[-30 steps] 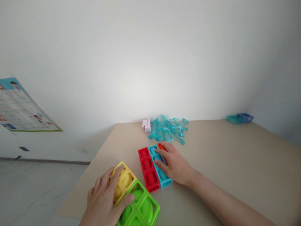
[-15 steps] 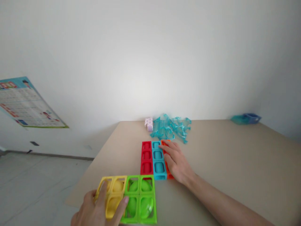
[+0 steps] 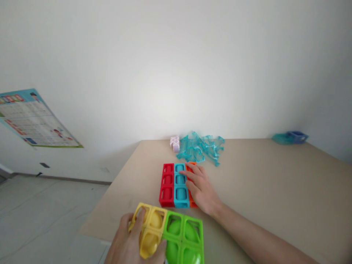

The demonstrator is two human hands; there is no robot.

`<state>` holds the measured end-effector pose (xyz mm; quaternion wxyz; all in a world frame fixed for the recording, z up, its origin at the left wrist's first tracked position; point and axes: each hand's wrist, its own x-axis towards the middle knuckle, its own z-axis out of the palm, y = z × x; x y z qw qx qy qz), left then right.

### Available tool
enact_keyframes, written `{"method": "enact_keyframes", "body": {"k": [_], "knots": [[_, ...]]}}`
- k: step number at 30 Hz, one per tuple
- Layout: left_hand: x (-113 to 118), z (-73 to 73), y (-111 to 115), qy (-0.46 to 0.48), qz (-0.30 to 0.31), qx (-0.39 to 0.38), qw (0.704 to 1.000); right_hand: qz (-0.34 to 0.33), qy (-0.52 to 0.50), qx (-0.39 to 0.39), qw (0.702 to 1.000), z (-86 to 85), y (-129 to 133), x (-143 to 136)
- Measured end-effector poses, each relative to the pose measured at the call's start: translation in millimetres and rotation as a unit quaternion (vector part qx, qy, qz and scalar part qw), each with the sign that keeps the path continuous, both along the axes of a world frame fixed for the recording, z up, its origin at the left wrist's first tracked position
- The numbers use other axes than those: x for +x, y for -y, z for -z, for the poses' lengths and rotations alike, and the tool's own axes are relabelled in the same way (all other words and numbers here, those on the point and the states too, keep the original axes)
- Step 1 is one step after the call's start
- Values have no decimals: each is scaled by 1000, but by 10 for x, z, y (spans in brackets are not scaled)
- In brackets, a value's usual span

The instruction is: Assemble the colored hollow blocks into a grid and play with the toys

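My left hand (image 3: 132, 238) grips the yellow frame block (image 3: 156, 220) at the near edge of the table, with fingers over its left cells and thumb at the front. Joined to its right side is a green frame block (image 3: 182, 231) with rounded green inserts; the pair is turned slightly and its bottom is cut off. Beyond it, a red frame block (image 3: 166, 185), a blue one (image 3: 180, 179) and an orange one (image 3: 193, 202) lie side by side. My right hand (image 3: 203, 189) lies over the orange block, fingers spread, fingertips reaching the blue one. Its palm side is hidden.
Clear teal plastic pieces (image 3: 199, 146) lie heaped by the wall, beside a small pale purple patterned block (image 3: 175, 143). At the far right stands a dark blue box-like piece (image 3: 297, 137) with a teal piece (image 3: 282, 138). The table's left edge (image 3: 110, 194) drops to the floor.
My left hand has moved right with the yellow and green blocks, which have turned slightly clockwise. The red, blue and orange blocks have shifted a little left along with my right hand.
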<state>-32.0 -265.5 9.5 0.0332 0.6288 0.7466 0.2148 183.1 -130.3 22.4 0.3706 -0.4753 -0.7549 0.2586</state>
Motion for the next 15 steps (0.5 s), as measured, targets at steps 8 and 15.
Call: {"method": "enact_keyframes", "body": {"k": [8,15], "knots": [[369,40,-78,-23,-50,29,998,-64,12,-34,997,-114,13,56],[357,17,40,76,-8,27,997,-91,105,9,990,-147,-35,121]]}}
